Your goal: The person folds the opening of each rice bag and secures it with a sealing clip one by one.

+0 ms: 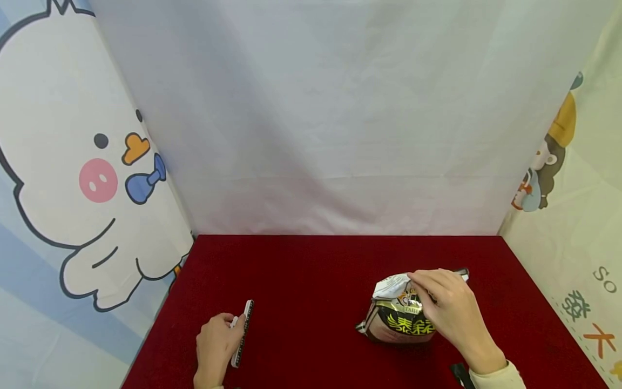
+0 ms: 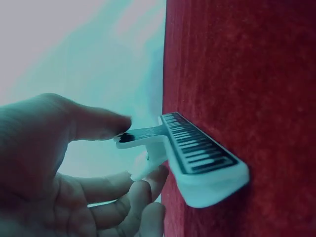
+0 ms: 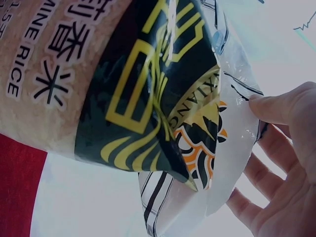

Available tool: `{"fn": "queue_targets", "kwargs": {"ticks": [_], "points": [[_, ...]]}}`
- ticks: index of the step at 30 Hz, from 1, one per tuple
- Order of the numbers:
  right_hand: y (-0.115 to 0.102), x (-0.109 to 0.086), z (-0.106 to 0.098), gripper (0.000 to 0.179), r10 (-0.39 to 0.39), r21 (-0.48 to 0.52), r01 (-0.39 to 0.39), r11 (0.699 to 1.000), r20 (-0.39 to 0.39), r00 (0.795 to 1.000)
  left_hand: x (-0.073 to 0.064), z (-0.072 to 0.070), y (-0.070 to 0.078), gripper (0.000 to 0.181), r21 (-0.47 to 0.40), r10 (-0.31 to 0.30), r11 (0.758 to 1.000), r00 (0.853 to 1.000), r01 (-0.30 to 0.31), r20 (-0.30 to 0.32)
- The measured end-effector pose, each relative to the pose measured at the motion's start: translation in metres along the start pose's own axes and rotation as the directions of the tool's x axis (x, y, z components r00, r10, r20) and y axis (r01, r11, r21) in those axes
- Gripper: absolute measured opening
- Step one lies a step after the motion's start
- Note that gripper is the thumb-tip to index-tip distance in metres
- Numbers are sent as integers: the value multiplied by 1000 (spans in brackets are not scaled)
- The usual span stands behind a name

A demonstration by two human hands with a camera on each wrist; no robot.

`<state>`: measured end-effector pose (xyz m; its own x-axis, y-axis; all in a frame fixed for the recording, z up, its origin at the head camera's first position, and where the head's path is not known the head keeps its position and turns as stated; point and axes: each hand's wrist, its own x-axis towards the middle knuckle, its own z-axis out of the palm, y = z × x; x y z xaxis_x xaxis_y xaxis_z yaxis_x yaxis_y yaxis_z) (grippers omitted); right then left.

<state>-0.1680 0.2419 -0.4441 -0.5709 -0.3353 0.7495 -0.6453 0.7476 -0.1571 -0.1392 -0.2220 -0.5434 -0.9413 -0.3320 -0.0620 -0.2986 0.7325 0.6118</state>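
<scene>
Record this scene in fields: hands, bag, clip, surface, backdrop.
left hand: pinches the clip by its handles
right hand: grips the rice bag near its top
clip: white, piano-key pattern, apart from the rice bag
rice bag: on the table's right half, grains visible through its side
surface: red tabletop
backdrop: pale cloth

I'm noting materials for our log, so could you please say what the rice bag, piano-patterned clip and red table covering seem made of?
Rice bag: thin, glossy plastic film, judging by creases, highlights and visible grains. Piano-patterned clip: probably smooth white plastic, from its rounded, moulded-looking edges. Red table covering: seemingly matte fabric, perhaps velvety, given its soft look.
</scene>
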Motion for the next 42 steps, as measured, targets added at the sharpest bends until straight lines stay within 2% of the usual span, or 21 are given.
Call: {"fn": "queue_targets", "kwargs": {"ticks": [8,13,17,21,25,33,39,42], "points": [[0,0,-1,29,0,-4,0,1000,5,1000,0,-4,3,35,26,26,999,999,-27,35],[-1,1,-1,31,-6,-6,6,1000,-10,1000,1,-7,3,38,10,23,1000,999,-24,35],[-1,1,-1,33,-9,-3,9,1000,-15,1000,1,-10,4,45,-52,3,999,999,-5,-40],[-1,1,-1,33,-6,-6,6,1000,-16,1000,-2,-11,7,45,-112,-14,994,992,0,-128],[0,0,0,31,4,-7,-4,1000,-11,1000,-7,-11,11,43,-152,-33,988,987,9,-155],[0,-3,-2,27,42,0,-42,999,33,999,-23,-9,12,43,-241,-84,970,983,43,-162],[0,-2,-2,29,42,0,-42,999,24,999,-28,-4,13,42,-336,-87,941,991,49,-98],[0,-3,-2,28,47,2,-47,999,30,998,-30,-3,11,40,-318,-87,947,992,53,-94]]}}
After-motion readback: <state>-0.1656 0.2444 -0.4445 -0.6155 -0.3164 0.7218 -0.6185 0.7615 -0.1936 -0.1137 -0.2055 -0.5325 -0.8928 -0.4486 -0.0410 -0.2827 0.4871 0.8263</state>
